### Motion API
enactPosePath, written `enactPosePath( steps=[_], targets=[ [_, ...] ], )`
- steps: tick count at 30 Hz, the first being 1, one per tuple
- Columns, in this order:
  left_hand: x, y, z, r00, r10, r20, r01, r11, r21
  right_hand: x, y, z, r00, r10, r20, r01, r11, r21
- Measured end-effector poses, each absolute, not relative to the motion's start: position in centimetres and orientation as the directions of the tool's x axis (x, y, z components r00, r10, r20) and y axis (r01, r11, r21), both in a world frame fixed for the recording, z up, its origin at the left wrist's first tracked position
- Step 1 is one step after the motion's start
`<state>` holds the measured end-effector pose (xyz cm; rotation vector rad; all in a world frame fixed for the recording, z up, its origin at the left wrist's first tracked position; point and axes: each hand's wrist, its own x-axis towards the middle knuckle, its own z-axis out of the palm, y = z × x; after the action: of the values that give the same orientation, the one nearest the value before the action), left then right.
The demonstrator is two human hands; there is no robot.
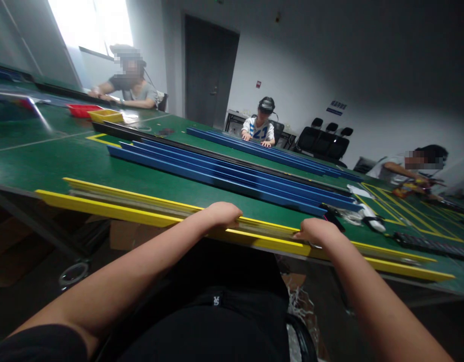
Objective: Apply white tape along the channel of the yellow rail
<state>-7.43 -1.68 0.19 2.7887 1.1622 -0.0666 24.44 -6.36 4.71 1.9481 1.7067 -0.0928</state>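
A long yellow channel rail (111,210) lies along the near edge of the green table, its groove facing up and a greyish strip (122,199) running inside. My left hand (224,215) is at the middle of the rail, with curled fingers reaching into the groove. Farther right, my right hand (317,231) is bent over the same rail, thumb and fingers closed together down in the groove. What the fingertips of either hand pinch is hidden. Several long blue channel rails (216,176) lie side by side just beyond the yellow one.
A black rail (120,131) lies behind the blue rails, near a yellow tray (105,116) and a red tray (83,110). More blue rails (254,146) lie across the table. Three people work around it. A black cable chain (430,245) is at right.
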Motion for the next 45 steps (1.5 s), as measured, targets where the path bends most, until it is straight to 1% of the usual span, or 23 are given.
enactPosePath(
  steps=[4,10,17,25,34,37,45],
  targets=[
    [-7.5,-1.8,0.3,0.698,0.711,-0.080,0.716,-0.692,0.097,24.7,-6.4,4.0,0.221,0.904,-0.367,0.929,-0.081,0.360],
    [-7.4,-2.1,0.7,0.703,0.706,-0.085,0.711,-0.699,0.082,24.8,-6.8,3.8,0.155,0.919,-0.362,0.931,-0.013,0.366],
    [-7.3,-2.2,0.7,0.693,0.715,-0.092,0.721,-0.689,0.070,24.4,-7.3,3.5,0.137,0.935,-0.327,0.920,0.003,0.392],
    [-7.0,-2.0,0.6,0.680,0.724,-0.114,0.732,-0.680,0.049,23.7,-7.6,2.9,0.176,0.945,-0.275,0.907,-0.047,0.418],
    [-6.5,-2.0,0.8,0.627,0.758,-0.178,0.777,-0.626,0.069,23.4,-7.8,2.6,0.210,0.950,-0.231,0.912,-0.105,0.397],
    [-6.2,-2.1,0.9,0.595,0.779,-0.200,0.801,-0.596,0.060,23.3,-7.9,2.6,0.223,0.947,-0.232,0.913,-0.119,0.391],
    [-5.4,-2.3,0.9,0.559,0.805,-0.198,0.826,-0.561,0.055,23.1,-8.0,2.8,0.241,0.941,-0.238,0.917,-0.141,0.373]
  ],
)
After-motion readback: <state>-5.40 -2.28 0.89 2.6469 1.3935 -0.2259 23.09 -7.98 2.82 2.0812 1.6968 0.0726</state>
